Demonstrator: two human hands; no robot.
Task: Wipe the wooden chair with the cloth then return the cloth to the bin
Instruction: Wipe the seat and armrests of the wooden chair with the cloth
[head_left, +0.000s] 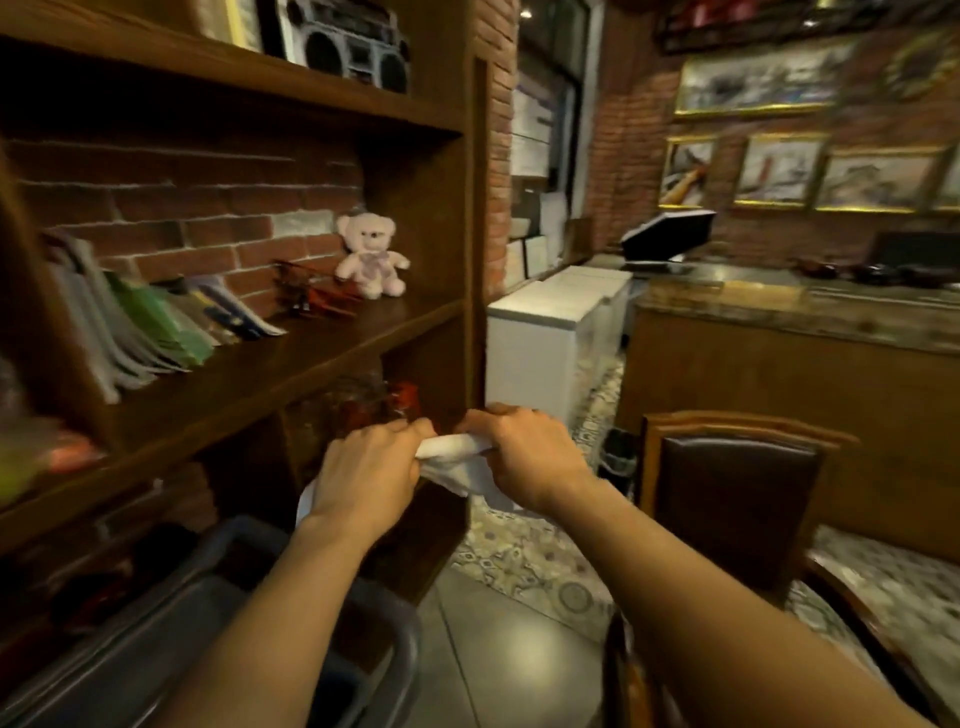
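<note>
A white cloth (454, 460) is stretched between my two hands at chest height. My left hand (366, 470) grips its left end and my right hand (522, 454) grips its right end, with a loose corner hanging below. The wooden chair (737, 499) with a dark leather back stands to the right, its armrest near my right forearm. A grey plastic bin (218, 623) sits low at the left, under my left forearm, beside the shelf.
A tall wooden bookshelf (291, 358) with books, a teddy bear (371, 254) and a model plane fills the left. White chest freezers (550, 332) stand ahead. A wooden counter (779, 374) runs along the right. Patterned floor tiles lie between.
</note>
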